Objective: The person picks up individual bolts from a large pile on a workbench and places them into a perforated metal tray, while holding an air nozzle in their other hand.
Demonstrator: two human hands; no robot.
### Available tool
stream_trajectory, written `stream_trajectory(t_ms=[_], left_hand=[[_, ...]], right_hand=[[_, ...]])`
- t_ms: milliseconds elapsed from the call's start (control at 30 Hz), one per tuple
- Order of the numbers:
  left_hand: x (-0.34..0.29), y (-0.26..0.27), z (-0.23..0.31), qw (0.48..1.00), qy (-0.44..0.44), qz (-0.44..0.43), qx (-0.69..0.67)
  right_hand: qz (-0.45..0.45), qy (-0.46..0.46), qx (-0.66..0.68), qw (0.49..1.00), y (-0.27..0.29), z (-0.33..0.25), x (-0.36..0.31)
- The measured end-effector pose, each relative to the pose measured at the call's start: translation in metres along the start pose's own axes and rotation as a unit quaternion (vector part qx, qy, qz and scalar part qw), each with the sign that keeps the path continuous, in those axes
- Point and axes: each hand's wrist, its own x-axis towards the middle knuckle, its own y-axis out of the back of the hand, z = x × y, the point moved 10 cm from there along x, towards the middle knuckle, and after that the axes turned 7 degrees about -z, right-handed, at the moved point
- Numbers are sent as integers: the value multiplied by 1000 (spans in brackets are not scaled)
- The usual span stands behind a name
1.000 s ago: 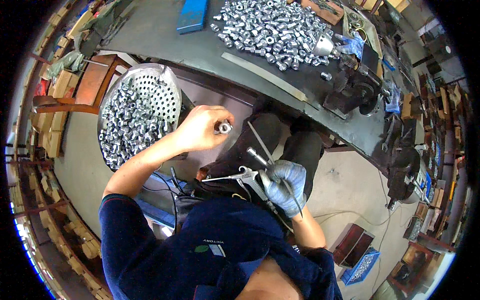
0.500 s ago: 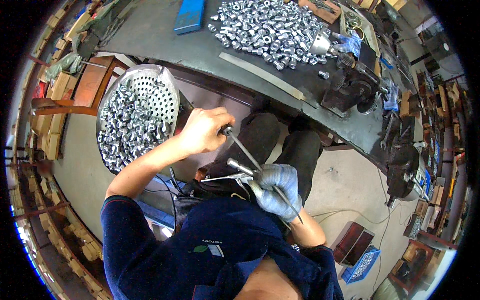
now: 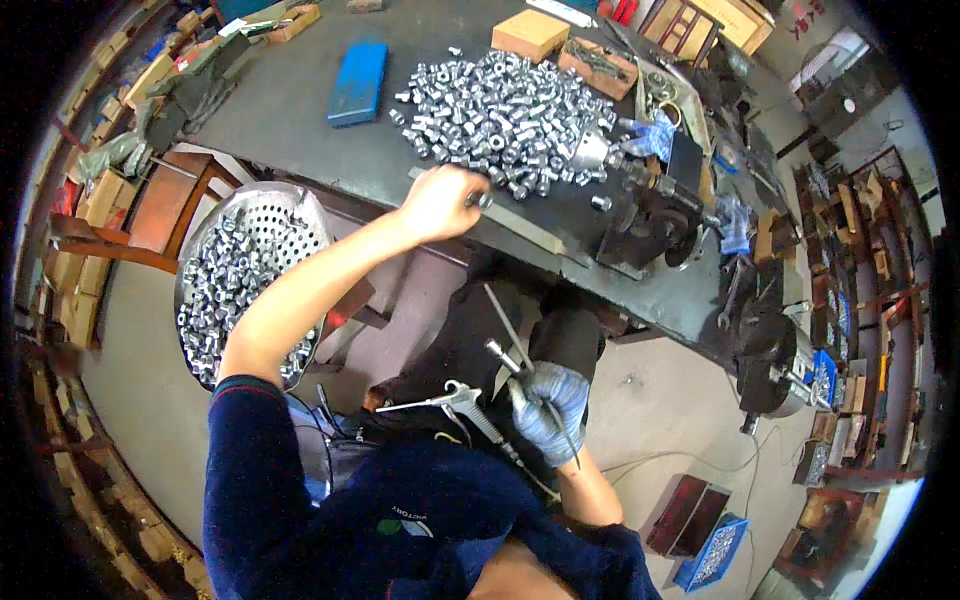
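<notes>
My bare left hand (image 3: 442, 203) is out over the near edge of the workbench, fingers curled round a small metal fitting (image 3: 481, 200). Below the bench, my right hand (image 3: 549, 412) wears a pale blue-white glove and is closed round a long thin metal rod (image 3: 507, 325). A short cylindrical metal piece (image 3: 497, 352) also sticks out of that grip; its lower part is hidden by the glove. Across my lap, beside the glove, lies a silver air blow gun (image 3: 462, 398). Past my left hand spreads a heap of shiny metal fittings (image 3: 500, 115) on the dark workbench (image 3: 270, 110).
At my left stands a perforated metal basin (image 3: 290, 235) part-filled with fittings. A blue box (image 3: 358, 85) lies left of the heap; a flat metal strip (image 3: 525, 229) lies along the bench edge. A dark geared machine (image 3: 650, 225) and a vise (image 3: 775, 365) stand right.
My left hand has moved away from the rod's end, forward over the bench edge with the fitting. The right hand keeps the rod, whose upper end is now free. The view has shifted.
</notes>
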Motion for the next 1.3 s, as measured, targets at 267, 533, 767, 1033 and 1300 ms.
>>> stream_trajectory(t_ms=[267, 533, 767, 1033, 1300], left_hand=[[62, 86, -45, 956, 32, 135, -259], [-152, 98, -184, 952, 245, 53, -174], [-276, 85, -263, 919, 354, -96, 147], [-268, 45, -277, 866, 411, -178, 224], [-257, 71, -265, 921, 368, 14, 123]], right_hand=[[-7, -27, 82, 996, -19, 6, -8], [-31, -35, 137, 989, -41, 22, -15], [-72, -29, 116, 990, -52, 16, -6], [-76, -63, 142, 985, -55, 30, -17], [-76, -66, 140, 985, -44, 16, -9]])
